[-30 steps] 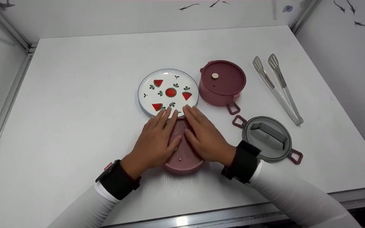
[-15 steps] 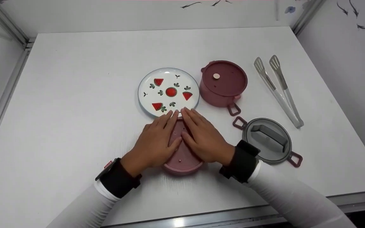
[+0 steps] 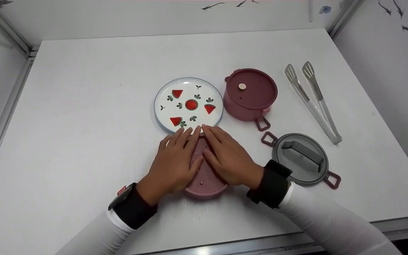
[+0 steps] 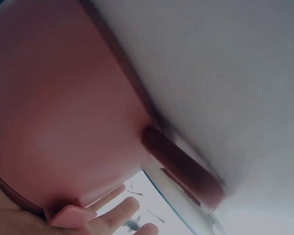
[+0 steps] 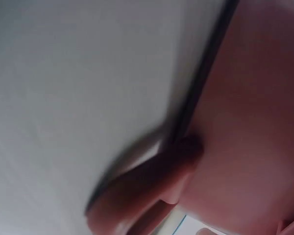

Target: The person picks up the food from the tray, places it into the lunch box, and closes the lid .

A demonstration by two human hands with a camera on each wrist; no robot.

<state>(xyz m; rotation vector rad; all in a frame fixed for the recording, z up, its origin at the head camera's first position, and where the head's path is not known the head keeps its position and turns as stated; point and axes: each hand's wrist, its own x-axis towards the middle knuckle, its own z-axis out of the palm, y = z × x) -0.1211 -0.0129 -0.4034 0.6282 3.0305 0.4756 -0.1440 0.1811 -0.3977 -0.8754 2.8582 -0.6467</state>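
A pink round pot [image 3: 207, 179] with a flat lid stands at the front middle of the table. My left hand [image 3: 171, 161] lies over the left half of its lid, fingers straight and pointing away from me. On the other half rests my right hand [image 3: 231, 156], its index fingertip close beside the left one. Both thumbs lie on the lid near its middle. In the left wrist view the pot's side wall [image 4: 63, 107] shows a dark red loop handle [image 4: 186, 166] low down and a small pink tab [image 4: 71, 216] near my fingers. A matching loop handle [image 5: 142, 186] shows in the right wrist view.
A white plate [image 3: 166, 111] with watermelon pictures lies just beyond the pot. Right of it stands another pink pot with a dark red lid [image 3: 257, 90]. A grey lid [image 3: 282, 150] with a bar handle and metal tongs [image 3: 317, 109] lie farther right.
My fingertips have drawn slightly back toward me on the lid, and those of the two hands are a little closer together. The pot and the other things stay in place.
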